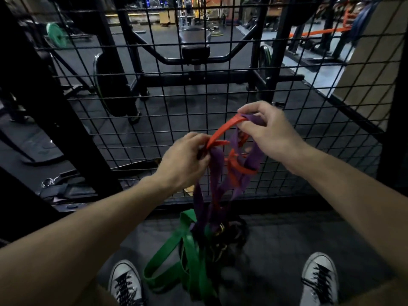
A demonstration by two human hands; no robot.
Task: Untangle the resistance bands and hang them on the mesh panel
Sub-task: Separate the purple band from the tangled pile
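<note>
A tangle of resistance bands hangs between my hands in front of the black mesh panel (154, 111). My left hand (183, 161) pinches the orange band (223, 131) together with a purple band (217, 164) at its lower end. My right hand (265, 129) pinches the upper end of the orange band and the purple band, higher and to the right. The purple and orange strands twist around each other below my hands. A green band (189, 250) and some dark bands (231, 237) trail down onto the floor between my feet.
Behind the mesh stand a weight bench (194, 47), a black rack frame (123, 62) and weight plates (55, 34). A thick black post (55, 129) rises at the left. My two white sneakers (125, 283) (320, 279) flank the pile.
</note>
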